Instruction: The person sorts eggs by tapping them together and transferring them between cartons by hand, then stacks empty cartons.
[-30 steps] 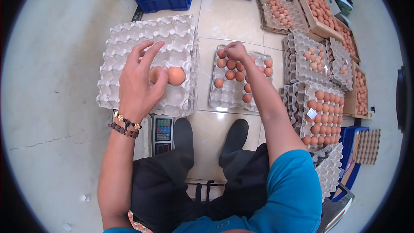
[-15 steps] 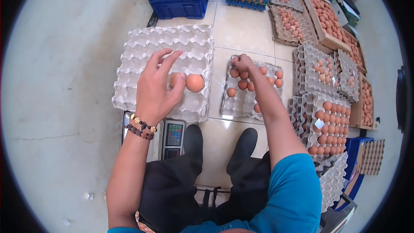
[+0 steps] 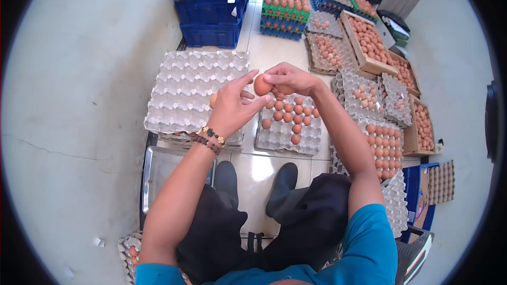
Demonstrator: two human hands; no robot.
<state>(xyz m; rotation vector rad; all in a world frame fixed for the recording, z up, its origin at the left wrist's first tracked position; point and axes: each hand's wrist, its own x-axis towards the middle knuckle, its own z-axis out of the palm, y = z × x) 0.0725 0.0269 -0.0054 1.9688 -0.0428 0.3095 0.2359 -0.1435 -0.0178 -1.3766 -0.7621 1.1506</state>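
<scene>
Brown egg point(image 3: 262, 85) between the hands point(image 3: 291, 80)

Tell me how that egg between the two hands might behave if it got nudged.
The egg would probably roll on a flat surface, being rounded. It is likely fragile: nearby eggs sit in separate cups of a tray. It seems light, as the right hand holds it with just its fingers.

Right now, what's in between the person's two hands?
In the head view, a brown egg: the right hand holds it, and the left hand is open beside it.
</scene>
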